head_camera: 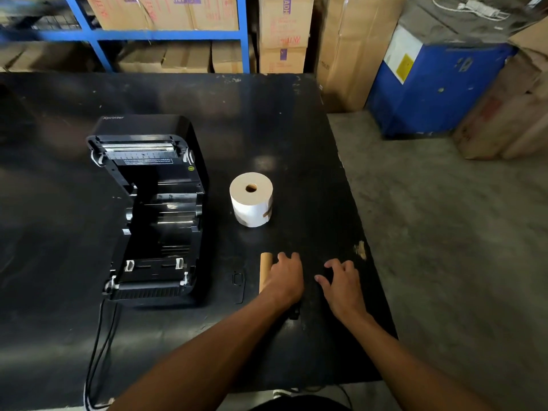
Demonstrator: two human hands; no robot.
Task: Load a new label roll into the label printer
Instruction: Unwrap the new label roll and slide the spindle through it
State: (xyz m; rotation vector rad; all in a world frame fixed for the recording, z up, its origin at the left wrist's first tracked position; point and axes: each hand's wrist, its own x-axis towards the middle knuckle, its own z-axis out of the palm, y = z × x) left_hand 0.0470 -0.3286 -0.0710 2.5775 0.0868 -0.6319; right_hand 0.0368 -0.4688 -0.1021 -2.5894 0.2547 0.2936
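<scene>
A: Okay, left hand (284, 277) first. We see it palm down, fingers curled loosely over the right side of a brown cardboard core (264, 269) lying flat on the bench (59, 203). Touching it, yes; a real grip, we can't tell.

B: Agreed. Right hand (341, 281)?

A: Palm down too, fingers spread a little and bent, tips on or just above the dark bench top. We see nothing in it. There's something small and black just under the left wrist, too dark for us to name.

B: Fine. Where's the label roll (251, 198)?

A: Standing on end, core hole up, well beyond the left hand, toward the far side of the bench. No hand touches it. A strip of tape shows on its lower right side.

B: And the label printer (151, 209)?

A: Left of the roll and of both hands, lid swung fully open and back, bay showing. We can't see any roll inside. Its cables (98, 351) run off the near end.

B: Arms?

A: Both forearms bare, reaching forward from the near edge, the left angled toward the core, the right beside it, hands close together but apart.
</scene>
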